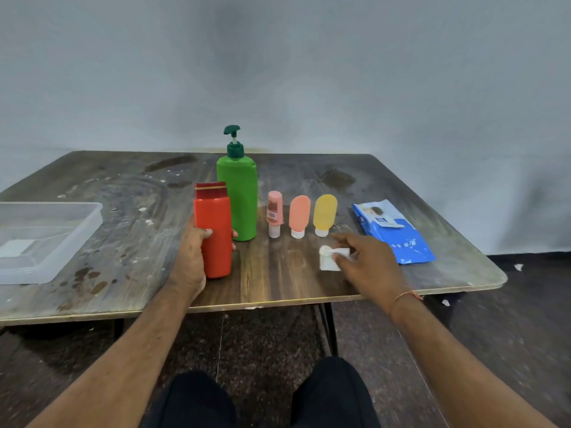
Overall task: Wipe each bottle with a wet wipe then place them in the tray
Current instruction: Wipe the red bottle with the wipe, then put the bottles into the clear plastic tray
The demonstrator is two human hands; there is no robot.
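Observation:
My left hand (192, 257) grips a red bottle (214, 223) with a dark red cap, standing upright near the table's front. Behind it stands a tall green pump bottle (239, 196). To its right, three small tubes stand cap-down in a row: a pink labelled one (274, 213), a salmon one (299, 216) and a yellow one (324, 214). My right hand (367, 264) pinches a small folded white wet wipe (330, 257) that lies on the table in front of the yellow tube. A clear plastic tray (83, 223) sits at the left.
A blue pack of wet wipes (398, 236) lies flat at the right of the worn wooden table (129, 248). The table's front edge runs just before my forearms. My knees show below, over a dark floor. A plain wall stands behind.

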